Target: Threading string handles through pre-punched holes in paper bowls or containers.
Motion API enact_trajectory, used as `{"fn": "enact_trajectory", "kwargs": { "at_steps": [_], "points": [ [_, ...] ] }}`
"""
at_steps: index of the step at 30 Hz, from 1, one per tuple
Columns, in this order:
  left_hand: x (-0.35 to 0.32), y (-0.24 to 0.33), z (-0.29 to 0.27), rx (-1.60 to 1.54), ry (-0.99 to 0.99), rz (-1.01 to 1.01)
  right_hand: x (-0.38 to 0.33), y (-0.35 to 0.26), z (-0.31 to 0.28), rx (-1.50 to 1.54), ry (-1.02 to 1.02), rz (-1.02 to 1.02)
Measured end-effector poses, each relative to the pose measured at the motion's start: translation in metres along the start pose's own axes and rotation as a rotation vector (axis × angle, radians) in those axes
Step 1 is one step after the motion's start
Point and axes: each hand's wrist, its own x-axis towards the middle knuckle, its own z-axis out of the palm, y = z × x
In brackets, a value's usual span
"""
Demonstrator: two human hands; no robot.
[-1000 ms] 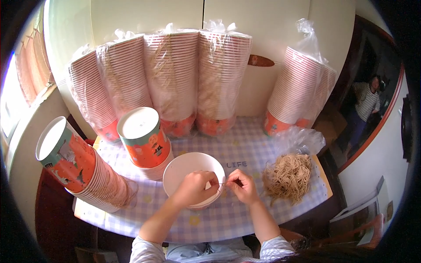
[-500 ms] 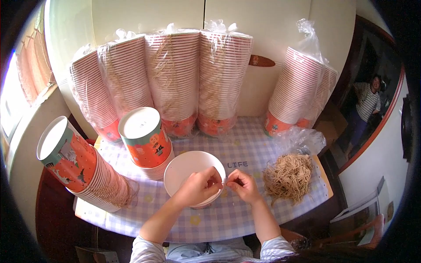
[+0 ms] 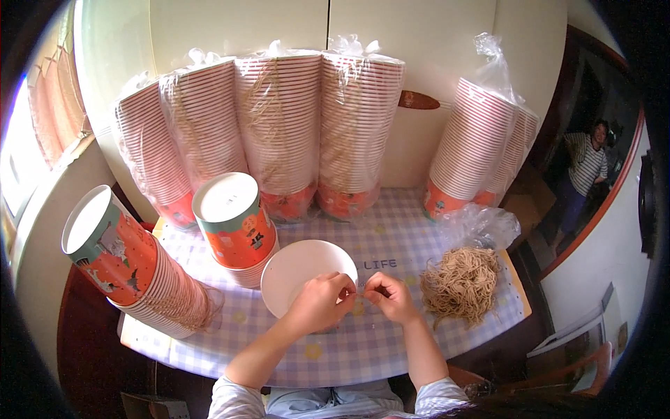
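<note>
A white open paper bucket (image 3: 293, 269) stands on the table in front of me. My left hand (image 3: 322, 304) hangs over its right front rim, thumb and forefinger pinched. Just past that rim, my right hand (image 3: 389, 298) faces it with its fingertips pinched too. A small gap separates the two hands, and whatever thin thing they hold is too small to name. To the right lies a loose heap of tan string (image 3: 460, 285). On the left, a leaning stack of orange-and-green paper buckets (image 3: 167, 286) has tan strands along its side. Another upside-down stack (image 3: 241, 234) stands behind the bucket.
Tall bagged stacks of paper buckets (image 3: 279, 126) line the back of the table, with more bagged stacks (image 3: 467, 140) at the right. A crumpled clear plastic bag (image 3: 481, 225) lies behind the string. A checked cloth (image 3: 279, 359) covers the table. A person (image 3: 586, 164) appears at the far right.
My hands have shifted slightly down, and my left fingers have tilted lower. The thin pale thing seen between the fingertips earlier is harder to make out.
</note>
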Motion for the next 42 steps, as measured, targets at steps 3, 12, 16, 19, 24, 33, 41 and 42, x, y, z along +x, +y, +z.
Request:
{"fn": "enact_trajectory", "kwargs": {
  "at_steps": [3,12,16,19,24,33,41,42],
  "points": [
    [-0.0003,0.0004,-0.0007,-0.002,0.003,-0.006,-0.0003,0.0005,-0.0016,-0.049,-0.034,0.056],
    [0.0004,0.0023,-0.0013,0.015,0.032,0.011,-0.0016,0.004,-0.0022,0.014,-0.03,0.178],
    [0.0005,0.0004,0.0003,0.012,0.052,0.032,-0.0003,-0.0005,-0.0016,0.09,-0.044,0.212],
    [0.0003,0.0017,-0.0002,0.017,0.033,0.016,0.0002,-0.0006,-0.0013,0.101,-0.049,0.237],
    [0.0023,-0.0001,0.0038,0.054,0.042,0.064,-0.0009,-0.0016,-0.0027,0.099,-0.043,0.233],
    [-0.0003,-0.0034,0.0055,0.092,0.075,0.09,-0.0011,-0.0001,0.0,0.06,-0.072,0.298],
    [0.0015,-0.0021,0.0039,0.085,0.095,0.086,-0.0027,0.0056,-0.0014,0.056,-0.13,0.297],
    [0.0008,-0.0025,0.004,0.1,0.108,0.081,-0.0026,0.0034,-0.001,0.056,-0.13,0.297]
  ]
}}
